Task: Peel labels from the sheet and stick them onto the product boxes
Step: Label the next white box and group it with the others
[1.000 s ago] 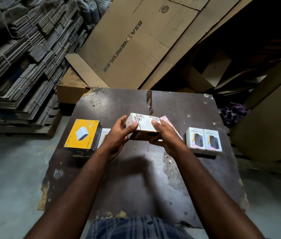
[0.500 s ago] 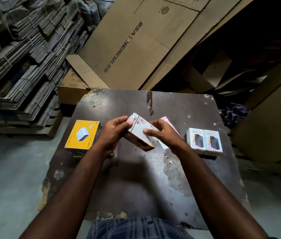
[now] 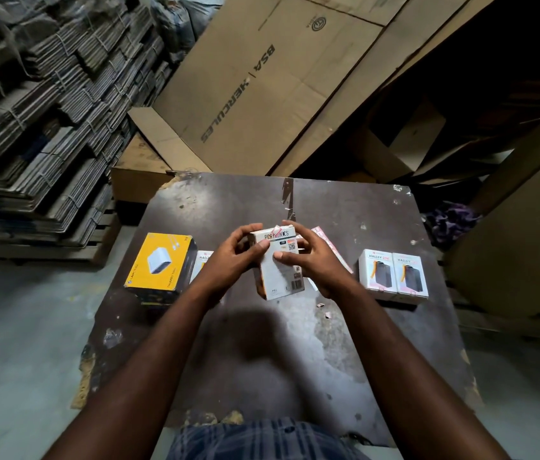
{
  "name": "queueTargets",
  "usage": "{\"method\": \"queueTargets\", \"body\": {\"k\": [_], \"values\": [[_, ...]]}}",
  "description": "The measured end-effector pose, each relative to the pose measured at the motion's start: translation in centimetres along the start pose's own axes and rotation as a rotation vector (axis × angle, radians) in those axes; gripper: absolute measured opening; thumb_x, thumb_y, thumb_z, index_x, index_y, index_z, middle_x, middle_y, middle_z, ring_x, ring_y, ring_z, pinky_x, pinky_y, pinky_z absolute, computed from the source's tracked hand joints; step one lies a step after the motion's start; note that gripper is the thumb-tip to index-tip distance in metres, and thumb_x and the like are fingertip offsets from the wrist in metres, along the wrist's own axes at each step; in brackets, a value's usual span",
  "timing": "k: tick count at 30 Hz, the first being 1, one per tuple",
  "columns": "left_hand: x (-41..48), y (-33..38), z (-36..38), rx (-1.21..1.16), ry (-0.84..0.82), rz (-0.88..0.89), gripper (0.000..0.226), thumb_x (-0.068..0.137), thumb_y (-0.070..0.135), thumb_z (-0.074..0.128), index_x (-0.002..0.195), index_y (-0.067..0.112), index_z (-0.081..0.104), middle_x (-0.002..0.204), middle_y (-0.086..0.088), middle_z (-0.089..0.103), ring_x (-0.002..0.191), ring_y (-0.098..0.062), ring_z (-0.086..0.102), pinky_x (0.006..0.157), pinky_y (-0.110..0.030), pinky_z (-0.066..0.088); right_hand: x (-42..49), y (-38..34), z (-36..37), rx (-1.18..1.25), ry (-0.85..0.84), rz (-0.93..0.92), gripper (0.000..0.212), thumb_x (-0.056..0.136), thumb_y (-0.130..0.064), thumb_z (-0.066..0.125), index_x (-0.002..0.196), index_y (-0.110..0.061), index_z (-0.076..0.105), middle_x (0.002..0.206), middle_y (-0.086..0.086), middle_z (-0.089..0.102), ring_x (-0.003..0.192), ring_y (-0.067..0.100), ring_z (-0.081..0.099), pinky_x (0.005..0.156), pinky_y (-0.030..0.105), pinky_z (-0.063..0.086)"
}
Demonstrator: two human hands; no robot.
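left grip (image 3: 228, 262) and right grip (image 3: 316, 265) both clasp white box (image 3: 280, 273), long axis near-to-far; label sheet (image 3: 326, 242) just behind right grip.

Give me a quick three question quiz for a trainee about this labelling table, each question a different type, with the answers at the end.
1. What do the left hand and right hand hold together?
A) a tape roll
B) the white Portronics box
C) scissors
2. True or false: the yellow box lies on the table, on the left-hand side of the held box.
3. How many Halley boxes stand side by side at the table's right edge?

Key: 1 B. 2 True. 3 Two.
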State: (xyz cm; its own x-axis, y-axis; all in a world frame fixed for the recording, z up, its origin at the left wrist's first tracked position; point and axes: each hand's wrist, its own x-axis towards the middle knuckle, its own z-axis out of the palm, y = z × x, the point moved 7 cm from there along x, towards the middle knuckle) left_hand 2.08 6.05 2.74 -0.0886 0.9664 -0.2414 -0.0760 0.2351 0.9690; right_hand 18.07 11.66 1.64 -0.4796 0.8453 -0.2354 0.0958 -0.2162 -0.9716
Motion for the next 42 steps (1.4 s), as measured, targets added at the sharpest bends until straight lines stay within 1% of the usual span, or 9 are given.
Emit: {"method": "queueTargets", "body": {"k": [5, 9, 14, 17, 20, 26, 31, 36, 42], "values": [[0.0, 0.6, -0.1, 0.065, 0.026, 0.065, 0.038, 0.089, 0.026, 0.073, 0.125, 0.026, 0.061, 0.117, -0.004, 0.071, 0.11, -0.02, 0.068, 0.097, -0.045, 0.054, -0.3, -1.0, 0.0, -0.037, 0.022, -0.103, 0.066, 0.081, -0.009, 0.08, 0.138, -0.027, 0.053, 0.122, 0.002, 0.066, 0.113, 0.019, 0.065, 0.096, 0.04, 0.056], [0.0, 0.8, 0.1, 0.113, 0.039, 0.092, 0.038, 0.089, 0.019, 0.072, 0.126, 0.023, 0.061, 0.115, -0.004, 0.071, 0.109, -0.019, 0.068, 0.099, -0.045, 0.053, -0.4, -2.4, -0.6, -0.147, 0.082, -0.23, 0.046, 0.082, -0.001, 0.076, 0.125, -0.011, 0.064, 0.12, -0.001, 0.067, 0.112, 0.011, 0.064, 0.091, 0.03, 0.055], [0.0, 0.5, 0.2, 0.196, 0.045, 0.098, 0.041, 0.085, 0.028, 0.077, 0.124, 0.029, 0.063, 0.113, 0.002, 0.072, 0.105, -0.01, 0.069, 0.097, -0.043, 0.055, 0.0, -2.7, -1.1, -0.203, 0.088, -0.277, 0.022, 0.084, -0.006, 0.076, 0.098, -0.022, 0.071, 0.13, 0.002, 0.064, 0.118, 0.015, 0.062, 0.093, 0.031, 0.056], [0.0, 0.4, 0.3, 0.183, 0.03, 0.084, 0.041, 0.082, 0.035, 0.078, 0.12, 0.033, 0.065, 0.112, 0.003, 0.073, 0.106, -0.013, 0.069, 0.097, -0.046, 0.055, -0.1, -2.7, -1.2, -0.205, 0.095, -0.284, 0.014, 0.085, -0.006, 0.074, 0.097, -0.013, 0.072, 0.127, 0.002, 0.066, 0.114, 0.01, 0.064, 0.088, 0.025, 0.055], [-0.1, 0.5, 0.4, 0.176, 0.015, 0.09, 0.037, 0.083, 0.034, 0.077, 0.119, 0.034, 0.066, 0.112, 0.004, 0.074, 0.106, -0.013, 0.069, 0.096, -0.047, 0.055, -0.2, -2.7, -1.5, -0.199, 0.113, -0.282, 0.01, 0.087, -0.013, 0.075, 0.096, -0.009, 0.073, 0.12, 0.0, 0.069, 0.108, 0.007, 0.066, 0.081, 0.016, 0.052], [-0.2, 0.7, 0.9, 0.163, 0.018, 0.108, 0.025, 0.089, 0.022, 0.072, 0.113, 0.026, 0.068, 0.106, -0.003, 0.074, 0.101, -0.021, 0.071, 0.092, -0.045, 0.057, -0.1, -2.7, -2.1, -0.259, 0.202, -0.341, 0.005, 0.085, -0.01, 0.077, 0.09, -0.011, 0.075, 0.105, 0.002, 0.074, 0.1, 0.012, 0.069, 0.082, 0.028, 0.058], [-0.2, 1.1, 1.1, 0.18, 0.046, 0.104, 0.022, 0.09, 0.02, 0.07, 0.112, 0.024, 0.067, 0.104, -0.004, 0.074, 0.095, -0.018, 0.071, 0.086, -0.04, 0.058, 0.1, -2.4, -2.1, -0.28, 0.2, -0.328, 0.007, 0.087, -0.009, 0.073, 0.093, -0.012, 0.076, 0.095, 0.001, 0.076, 0.09, 0.015, 0.072, 0.082, 0.034, 0.06], [-0.1, 0.9, 1.0, 0.191, 0.053, 0.112, 0.02, 0.09, 0.021, 0.071, 0.11, 0.026, 0.067, 0.104, -0.005, 0.074, 0.096, -0.021, 0.072, 0.083, -0.041, 0.058, -0.2, -2.8, -2.1, -0.346, 0.189, -0.333, 0.008, 0.088, -0.013, 0.073, 0.096, -0.012, 0.076, 0.096, -0.003, 0.077, 0.09, 0.011, 0.072, 0.081, 0.034, 0.06], [-0.4, 1.4, 1.2, 0.216, 0.033, 0.133, 0.013, 0.093, 0.018, 0.066, 0.103, 0.027, 0.067, 0.1, 0.001, 0.075, 0.091, -0.014, 0.072, 0.074, -0.029, 0.058, -0.4, -2.9, -1.9, -0.386, 0.129, -0.308, 0.009, 0.088, -0.018, 0.074, 0.096, -0.015, 0.075, 0.098, -0.002, 0.077, 0.091, 0.011, 0.073, 0.084, 0.042, 0.06]]}}
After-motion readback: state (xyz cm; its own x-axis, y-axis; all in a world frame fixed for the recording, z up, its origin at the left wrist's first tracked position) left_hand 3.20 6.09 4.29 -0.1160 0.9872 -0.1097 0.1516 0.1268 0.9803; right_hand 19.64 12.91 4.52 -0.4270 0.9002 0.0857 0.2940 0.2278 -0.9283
